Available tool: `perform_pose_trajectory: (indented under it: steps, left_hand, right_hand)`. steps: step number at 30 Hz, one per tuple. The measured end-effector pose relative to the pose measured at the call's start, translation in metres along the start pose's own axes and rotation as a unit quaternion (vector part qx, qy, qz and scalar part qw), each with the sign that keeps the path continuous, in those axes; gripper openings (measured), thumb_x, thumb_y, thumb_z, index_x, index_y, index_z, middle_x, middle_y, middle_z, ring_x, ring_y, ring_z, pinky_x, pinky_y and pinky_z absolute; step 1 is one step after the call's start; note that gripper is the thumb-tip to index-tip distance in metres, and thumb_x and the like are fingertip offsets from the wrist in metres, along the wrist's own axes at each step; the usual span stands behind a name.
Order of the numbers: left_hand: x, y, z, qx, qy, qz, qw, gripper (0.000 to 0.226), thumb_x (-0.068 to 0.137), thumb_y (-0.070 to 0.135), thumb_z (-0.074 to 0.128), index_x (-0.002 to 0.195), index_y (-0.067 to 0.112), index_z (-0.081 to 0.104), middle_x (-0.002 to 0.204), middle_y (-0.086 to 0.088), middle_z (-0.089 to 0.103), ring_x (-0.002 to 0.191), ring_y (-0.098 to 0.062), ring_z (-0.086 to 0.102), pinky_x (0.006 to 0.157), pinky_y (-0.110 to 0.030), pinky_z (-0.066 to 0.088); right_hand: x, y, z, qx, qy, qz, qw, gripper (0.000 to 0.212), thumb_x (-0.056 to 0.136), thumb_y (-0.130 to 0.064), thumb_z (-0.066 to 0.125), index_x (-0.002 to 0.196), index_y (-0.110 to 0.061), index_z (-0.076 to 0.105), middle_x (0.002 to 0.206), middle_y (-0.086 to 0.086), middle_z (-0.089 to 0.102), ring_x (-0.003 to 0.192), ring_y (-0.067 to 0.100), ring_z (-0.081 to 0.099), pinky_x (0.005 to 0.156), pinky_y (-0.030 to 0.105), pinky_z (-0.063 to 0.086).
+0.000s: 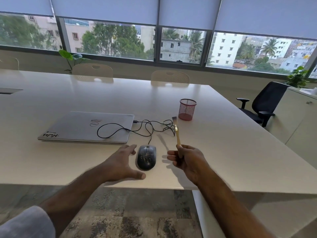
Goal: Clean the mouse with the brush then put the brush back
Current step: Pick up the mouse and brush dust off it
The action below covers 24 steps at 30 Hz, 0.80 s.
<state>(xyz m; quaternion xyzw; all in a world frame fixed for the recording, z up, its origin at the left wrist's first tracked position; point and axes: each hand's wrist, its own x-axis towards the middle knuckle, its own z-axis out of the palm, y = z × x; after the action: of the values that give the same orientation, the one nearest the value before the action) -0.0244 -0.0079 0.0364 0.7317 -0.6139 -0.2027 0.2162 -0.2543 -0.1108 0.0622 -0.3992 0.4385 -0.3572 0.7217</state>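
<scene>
Left hand point(120, 162) is spread beside the speckled black corded mouse point(146, 157), not gripping; right hand point(187, 160) pinches the wooden-handled brush point(177, 134). Brushing could shove the mouse off the surface's point(223, 152) near edge.

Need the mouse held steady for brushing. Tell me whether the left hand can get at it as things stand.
Probably yes. The left hand is open just beside the mouse, fingers and thumb spread toward it, with only bare table between. The brush stays clear in the right hand.
</scene>
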Motion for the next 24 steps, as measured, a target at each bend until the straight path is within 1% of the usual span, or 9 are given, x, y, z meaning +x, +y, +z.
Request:
perform_pose_trajectory:
  steps: [3, 7, 10, 12, 14, 18, 21, 23, 24]
  left_hand:
    - [0.009, 0.008, -0.005, -0.030, -0.031, -0.046, 0.998, 0.127, 0.061, 0.048, 0.096, 0.158, 0.012, 0.024, 0.146, -0.004, 0.043, 0.125, -0.016, 0.042, 0.107, -0.035, 0.040]
    - [0.022, 0.012, -0.015, -0.086, -0.079, -0.097, 0.988, 0.120, 0.063, 0.038, 0.097, 0.157, 0.010, 0.027, 0.130, -0.001, 0.055, 0.114, -0.017, 0.051, 0.093, -0.031, 0.041]
    - [0.028, 0.018, -0.018, -0.107, -0.116, -0.098, 0.983, 0.102, 0.062, 0.027, 0.098, 0.148, 0.011, 0.046, 0.116, 0.001, 0.064, 0.103, -0.014, 0.061, 0.084, -0.026, 0.049]
    - [0.031, 0.021, -0.017, -0.119, -0.124, -0.093, 0.981, 0.092, 0.059, 0.022, 0.099, 0.140, 0.014, 0.055, 0.115, -0.001, 0.068, 0.105, -0.018, 0.065, 0.092, -0.031, 0.055]
    - [0.032, 0.021, -0.014, -0.131, -0.118, -0.092, 0.980, 0.089, 0.059, 0.019, 0.099, 0.137, 0.014, 0.057, 0.118, -0.003, 0.069, 0.109, -0.021, 0.065, 0.101, -0.038, 0.055]
    - [0.028, 0.014, -0.009, -0.151, -0.087, -0.079, 0.982, 0.093, 0.053, 0.023, 0.102, 0.135, 0.015, 0.059, 0.117, -0.003, 0.070, 0.108, -0.022, 0.068, 0.100, -0.041, 0.058]
    - [0.021, 0.011, -0.003, -0.166, -0.061, -0.057, 0.983, 0.093, 0.050, 0.025, 0.103, 0.132, 0.017, 0.061, 0.108, 0.004, 0.072, 0.095, -0.007, 0.071, 0.078, -0.019, 0.061]
    - [0.016, 0.011, 0.001, -0.179, -0.037, -0.037, 0.982, 0.090, 0.051, 0.024, 0.102, 0.131, 0.019, 0.061, 0.100, 0.007, 0.070, 0.082, 0.006, 0.070, 0.059, -0.004, 0.052]
    - [0.014, 0.011, 0.003, -0.188, -0.026, -0.031, 0.981, 0.089, 0.053, 0.024, 0.102, 0.132, 0.018, 0.061, 0.098, 0.007, 0.070, 0.079, 0.013, 0.067, 0.056, -0.002, 0.050]
  right_hand:
    - [0.002, 0.010, 0.016, -0.065, 0.010, -0.012, 0.998, 0.013, 0.106, -0.013, 0.046, 0.107, -0.008, 0.058, 0.095, 0.020, 0.076, 0.068, 0.021, 0.071, 0.058, 0.029, 0.055]
    - [0.003, 0.017, 0.034, -0.127, 0.029, -0.031, 0.991, 0.014, 0.107, -0.016, 0.045, 0.103, -0.010, 0.057, 0.113, 0.024, 0.070, 0.076, 0.023, 0.067, 0.061, 0.029, 0.055]
    - [0.003, 0.019, 0.043, -0.169, 0.031, -0.045, 0.984, 0.015, 0.107, -0.017, 0.045, 0.106, -0.009, 0.057, 0.117, 0.024, 0.067, 0.089, 0.027, 0.065, 0.074, 0.036, 0.056]
    - [0.002, 0.021, 0.048, -0.195, 0.024, -0.052, 0.979, 0.016, 0.107, -0.018, 0.045, 0.111, -0.008, 0.056, 0.116, 0.022, 0.066, 0.097, 0.029, 0.066, 0.076, 0.038, 0.056]
    - [-0.001, 0.022, 0.050, -0.210, 0.019, -0.056, 0.976, 0.016, 0.106, -0.018, 0.045, 0.114, -0.008, 0.056, 0.115, 0.019, 0.065, 0.101, 0.029, 0.066, 0.069, 0.033, 0.056]
    - [-0.005, 0.022, 0.049, -0.198, 0.023, -0.052, 0.979, 0.016, 0.106, -0.016, 0.046, 0.111, -0.006, 0.057, 0.113, 0.020, 0.067, 0.096, 0.029, 0.066, 0.070, 0.036, 0.057]
    - [-0.009, 0.022, 0.048, -0.184, 0.019, -0.050, 0.981, 0.015, 0.106, -0.015, 0.046, 0.108, -0.006, 0.058, 0.113, 0.019, 0.067, 0.104, 0.033, 0.067, 0.073, 0.035, 0.059]
    - [-0.012, 0.021, 0.047, -0.176, 0.016, -0.058, 0.983, 0.015, 0.106, -0.013, 0.046, 0.106, -0.006, 0.058, 0.111, 0.018, 0.067, 0.102, 0.030, 0.068, 0.071, 0.031, 0.059]
    - [-0.014, 0.021, 0.046, -0.174, 0.016, -0.062, 0.983, 0.015, 0.106, -0.013, 0.046, 0.103, -0.007, 0.059, 0.109, 0.016, 0.067, 0.100, 0.028, 0.068, 0.070, 0.029, 0.058]
